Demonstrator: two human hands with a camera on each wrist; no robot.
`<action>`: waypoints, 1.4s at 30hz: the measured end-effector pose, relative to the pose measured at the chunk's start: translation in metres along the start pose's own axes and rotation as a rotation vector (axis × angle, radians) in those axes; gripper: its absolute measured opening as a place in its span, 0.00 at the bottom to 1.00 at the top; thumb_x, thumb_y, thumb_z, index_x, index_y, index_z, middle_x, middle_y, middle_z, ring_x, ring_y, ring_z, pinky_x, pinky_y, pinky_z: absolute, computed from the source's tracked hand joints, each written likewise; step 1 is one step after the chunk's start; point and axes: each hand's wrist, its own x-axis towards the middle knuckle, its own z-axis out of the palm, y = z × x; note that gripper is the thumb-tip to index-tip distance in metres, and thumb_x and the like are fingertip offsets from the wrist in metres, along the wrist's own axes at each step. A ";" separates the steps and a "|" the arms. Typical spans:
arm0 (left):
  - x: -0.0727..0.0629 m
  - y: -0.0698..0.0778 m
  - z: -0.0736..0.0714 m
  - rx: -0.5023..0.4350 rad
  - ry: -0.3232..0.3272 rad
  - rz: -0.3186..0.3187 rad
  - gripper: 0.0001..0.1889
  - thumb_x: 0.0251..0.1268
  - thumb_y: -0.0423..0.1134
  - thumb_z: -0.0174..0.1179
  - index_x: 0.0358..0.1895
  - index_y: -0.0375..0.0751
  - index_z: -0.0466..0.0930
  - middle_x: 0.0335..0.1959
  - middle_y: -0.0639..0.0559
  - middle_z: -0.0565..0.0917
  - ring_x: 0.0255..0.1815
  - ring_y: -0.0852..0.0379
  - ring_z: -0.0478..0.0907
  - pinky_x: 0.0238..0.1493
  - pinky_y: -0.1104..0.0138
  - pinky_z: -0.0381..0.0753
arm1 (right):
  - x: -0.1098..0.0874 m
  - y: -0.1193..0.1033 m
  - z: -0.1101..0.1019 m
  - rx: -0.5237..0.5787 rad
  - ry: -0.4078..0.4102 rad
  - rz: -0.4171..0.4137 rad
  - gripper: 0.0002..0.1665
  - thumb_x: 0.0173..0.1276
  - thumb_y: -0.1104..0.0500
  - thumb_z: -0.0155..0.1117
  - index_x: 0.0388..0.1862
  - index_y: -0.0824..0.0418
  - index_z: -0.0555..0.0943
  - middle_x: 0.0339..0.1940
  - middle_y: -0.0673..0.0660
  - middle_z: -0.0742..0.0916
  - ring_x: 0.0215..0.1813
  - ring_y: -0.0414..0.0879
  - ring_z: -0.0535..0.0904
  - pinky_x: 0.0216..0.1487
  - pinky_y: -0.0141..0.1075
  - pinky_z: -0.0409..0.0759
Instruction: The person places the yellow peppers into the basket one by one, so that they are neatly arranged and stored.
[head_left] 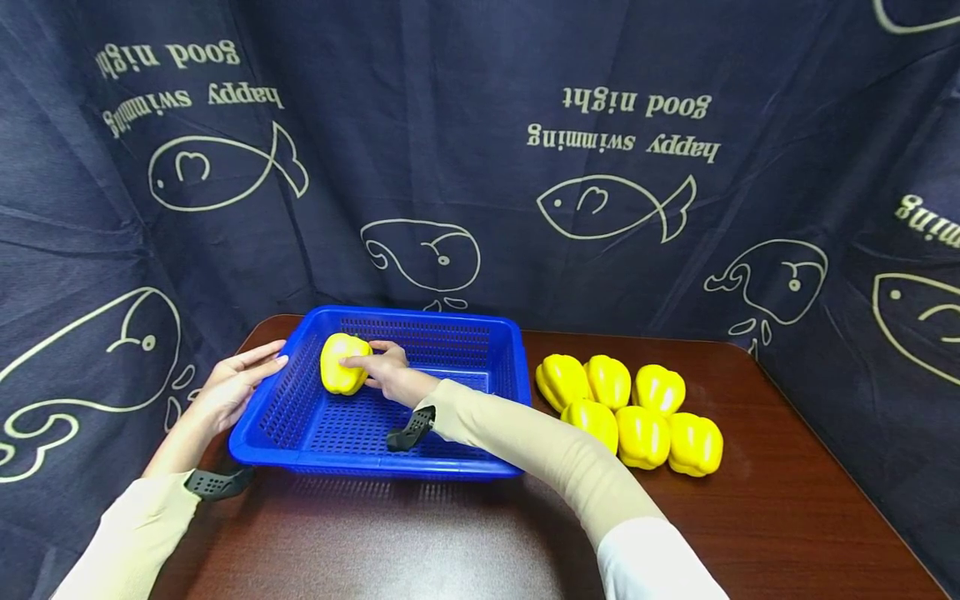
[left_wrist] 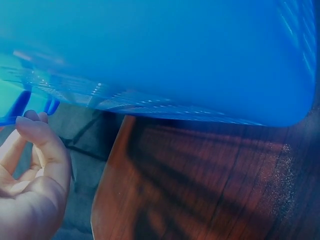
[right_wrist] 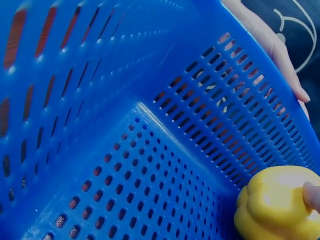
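A blue plastic basket point(head_left: 450, 463) with slotted walls stands on the table. At its left rim is my left hand point(head_left: 228, 392), gripping the edge with thumb and fingers; in the left wrist view the fingertips point(left_wrist: 30, 127) meet the rim. My right hand point(head_left: 393, 373) reaches inside the basket and holds a yellow bell pepper point(head_left: 341, 367) near the left wall, thumb across its front. The right wrist view shows that bell pepper point(right_wrist: 275, 205) beside the slotted wall, with only a thumb tip of the right hand visible.
Several more yellow bell peppers point(head_left: 643, 437) lie in two rows on the brown table point(head_left: 810, 500), right of the basket. A dark curtain point(head_left: 480, 150) with fish and whale drawings hangs behind and at both sides. The right forearm crosses over the basket's front right part.
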 end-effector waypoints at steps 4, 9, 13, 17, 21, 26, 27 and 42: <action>0.001 0.000 0.001 -0.025 -0.012 0.008 0.13 0.67 0.36 0.59 0.49 0.62 0.81 0.37 0.67 0.85 0.37 0.66 0.84 0.37 0.72 0.85 | 0.000 0.001 0.002 -0.013 0.013 -0.004 0.29 0.44 0.67 0.77 0.49 0.59 0.79 0.43 0.55 0.83 0.39 0.46 0.83 0.44 0.43 0.86; 0.000 -0.001 0.001 -0.010 -0.009 0.012 0.13 0.67 0.37 0.60 0.48 0.63 0.81 0.37 0.68 0.84 0.36 0.66 0.84 0.37 0.72 0.84 | -0.002 0.003 0.002 -0.027 0.018 -0.007 0.29 0.44 0.68 0.77 0.48 0.59 0.79 0.41 0.55 0.83 0.37 0.45 0.82 0.43 0.42 0.86; -0.001 0.000 0.001 0.013 0.004 0.001 0.14 0.66 0.38 0.60 0.52 0.61 0.80 0.37 0.70 0.84 0.36 0.67 0.84 0.37 0.72 0.84 | -0.002 0.004 0.002 -0.013 0.009 -0.009 0.29 0.43 0.70 0.77 0.47 0.59 0.80 0.41 0.55 0.84 0.36 0.44 0.82 0.41 0.41 0.85; -0.001 0.000 0.001 0.021 0.009 -0.003 0.15 0.66 0.39 0.61 0.54 0.60 0.79 0.37 0.70 0.84 0.36 0.67 0.84 0.37 0.72 0.85 | -0.001 0.005 0.001 -0.022 -0.002 -0.002 0.31 0.42 0.72 0.75 0.49 0.59 0.79 0.44 0.56 0.83 0.39 0.45 0.81 0.42 0.40 0.85; -0.001 0.000 0.001 0.007 0.006 0.002 0.15 0.66 0.38 0.60 0.53 0.61 0.80 0.37 0.70 0.84 0.37 0.67 0.84 0.38 0.73 0.84 | 0.000 0.004 0.001 -0.049 -0.008 0.003 0.33 0.42 0.73 0.74 0.50 0.59 0.79 0.46 0.57 0.83 0.42 0.46 0.82 0.44 0.40 0.85; -0.001 0.000 0.002 0.019 0.013 -0.002 0.17 0.66 0.39 0.61 0.56 0.59 0.78 0.37 0.71 0.84 0.37 0.68 0.84 0.38 0.73 0.84 | -0.001 0.003 0.000 -0.068 -0.008 -0.017 0.33 0.41 0.74 0.74 0.51 0.61 0.80 0.45 0.58 0.84 0.42 0.47 0.83 0.47 0.43 0.85; -0.001 0.000 0.002 0.022 0.014 -0.003 0.18 0.66 0.39 0.61 0.57 0.58 0.77 0.37 0.71 0.84 0.37 0.68 0.84 0.38 0.73 0.84 | -0.001 0.003 0.000 -0.067 -0.013 -0.020 0.33 0.42 0.74 0.74 0.51 0.62 0.79 0.45 0.59 0.84 0.42 0.47 0.83 0.48 0.44 0.84; -0.001 0.001 0.001 -0.036 -0.005 0.007 0.13 0.67 0.37 0.60 0.50 0.60 0.81 0.37 0.67 0.85 0.36 0.65 0.84 0.37 0.72 0.85 | 0.001 0.002 -0.003 -0.114 -0.047 -0.029 0.33 0.44 0.70 0.75 0.54 0.62 0.78 0.50 0.58 0.83 0.45 0.47 0.83 0.50 0.43 0.84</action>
